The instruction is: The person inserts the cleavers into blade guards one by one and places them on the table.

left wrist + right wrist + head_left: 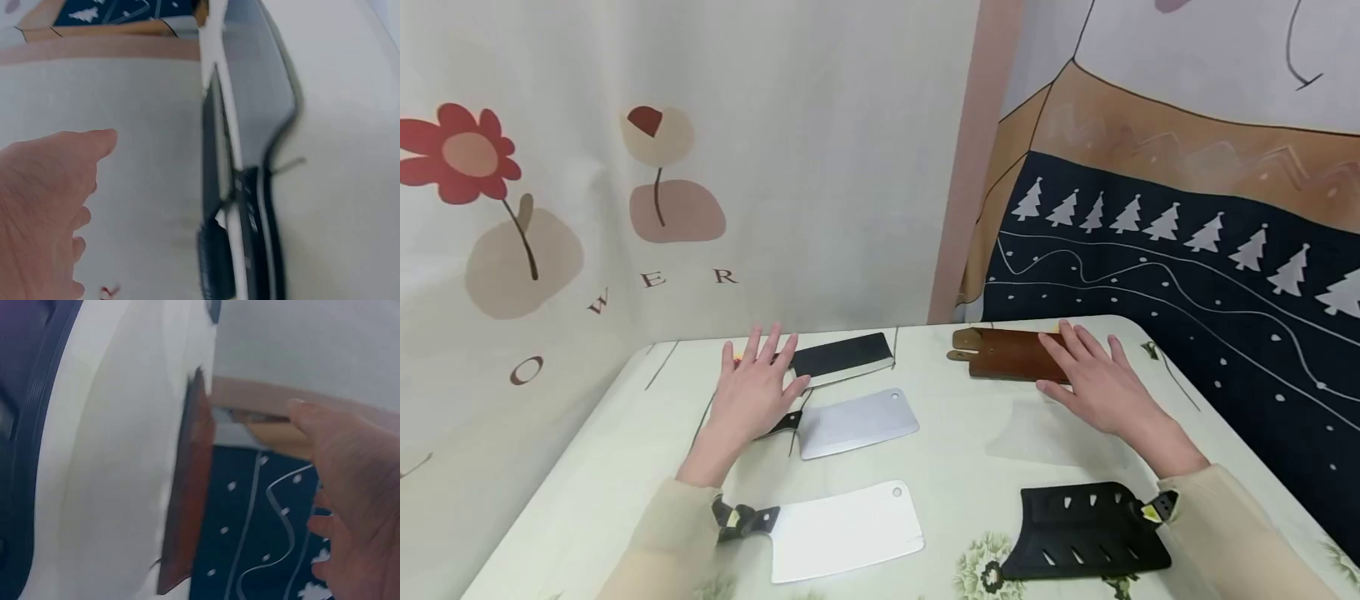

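Note:
My left hand [752,396] hovers with spread fingers over the handle end of a black-bladed cleaver [842,354], hiding much of that handle. A silver cleaver [857,423] lies nearer, its black handle partly behind the hand. Closest to me is a larger silver cleaver [847,533]; its handle lies by my left sleeve. Above the right end of a brown leather knife sheath [1011,354], my right hand [1101,383] is held with straight fingers. Both wrist views show the hands apart from the cleaver [211,150] and the brown sheath [187,494].
A translucent sheath-like piece [1037,437] lies below the brown sheath, faint against the cloth. A black slotted blade guard [1086,529] lies at the front right, partly by my sleeve. Printed curtains [820,167] hang behind the pale table [647,417].

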Motion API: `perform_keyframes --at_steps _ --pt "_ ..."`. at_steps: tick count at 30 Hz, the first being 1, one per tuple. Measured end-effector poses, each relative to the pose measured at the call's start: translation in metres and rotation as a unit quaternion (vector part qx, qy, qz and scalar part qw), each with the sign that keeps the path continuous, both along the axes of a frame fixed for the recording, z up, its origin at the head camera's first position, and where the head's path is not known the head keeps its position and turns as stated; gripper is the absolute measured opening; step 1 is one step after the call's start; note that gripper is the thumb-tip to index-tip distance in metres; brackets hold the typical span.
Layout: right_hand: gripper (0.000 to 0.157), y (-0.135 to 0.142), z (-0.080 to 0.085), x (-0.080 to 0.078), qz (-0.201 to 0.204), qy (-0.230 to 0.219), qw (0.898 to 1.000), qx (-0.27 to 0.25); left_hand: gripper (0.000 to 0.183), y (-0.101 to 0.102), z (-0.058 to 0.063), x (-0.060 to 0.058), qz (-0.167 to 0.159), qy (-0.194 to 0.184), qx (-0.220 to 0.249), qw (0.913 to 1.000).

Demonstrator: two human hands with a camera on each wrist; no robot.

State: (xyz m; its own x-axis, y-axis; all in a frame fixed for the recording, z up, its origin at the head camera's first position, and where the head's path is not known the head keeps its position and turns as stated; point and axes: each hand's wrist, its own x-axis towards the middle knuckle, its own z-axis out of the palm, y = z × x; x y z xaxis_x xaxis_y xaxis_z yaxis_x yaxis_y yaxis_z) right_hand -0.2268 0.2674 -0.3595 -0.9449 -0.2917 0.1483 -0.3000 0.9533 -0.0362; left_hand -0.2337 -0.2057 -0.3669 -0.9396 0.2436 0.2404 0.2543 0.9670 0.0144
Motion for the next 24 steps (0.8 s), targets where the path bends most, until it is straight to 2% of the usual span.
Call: perform_keyframes --at_steps 7,11,18,24 --pt "0.080 0.012 -0.022 -0.024 -0.007 0.003 1.000 -0.023 0.071 -0.014 -0.017 -0.020 0.003 -0.028 -0.001 0.9996" --pt "0.084 0.017 -0.033 -0.038 -0.004 -0.003 1.000 -0.027 0.071 -0.021 -0.022 -0.028 0.005 -0.049 -0.002 0.9988" --pt "0.092 0.025 -0.048 -0.067 -0.009 -0.058 0.994 -0.088 0.071 -0.029 -0.022 -0.042 0.008 -0.082 0.035 0.9960" --pt "0.100 0.035 -0.056 -0.082 -0.021 -0.100 0.988 -0.117 0.069 -0.035 -0.031 -0.059 -0.011 -0.112 0.060 0.9918"
